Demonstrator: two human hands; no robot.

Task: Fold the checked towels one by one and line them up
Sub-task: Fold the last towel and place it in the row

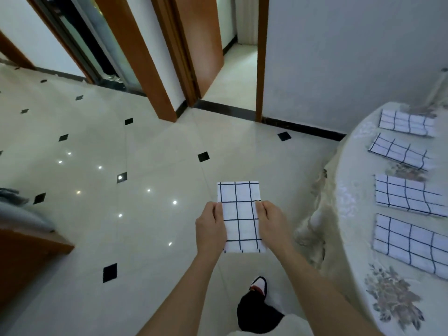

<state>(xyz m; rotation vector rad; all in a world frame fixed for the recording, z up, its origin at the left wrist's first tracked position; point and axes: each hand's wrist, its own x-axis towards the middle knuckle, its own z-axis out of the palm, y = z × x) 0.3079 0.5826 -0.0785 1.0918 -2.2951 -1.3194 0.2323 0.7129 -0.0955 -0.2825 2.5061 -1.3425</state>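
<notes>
White towel with a dark blue check, folded to a narrow rectangle, held in the air above the glossy cream floor tiles. Left hand and right hand each close their grip on one long edge. Four folded checked towels lie in a row on the round desk with floral cloth at right.

Four folded towels lay in a row on the table, narrow bare gaps between them. The table's near end, by the flower print, lay bare. Left of the table, open floor offered clear passage.
</notes>
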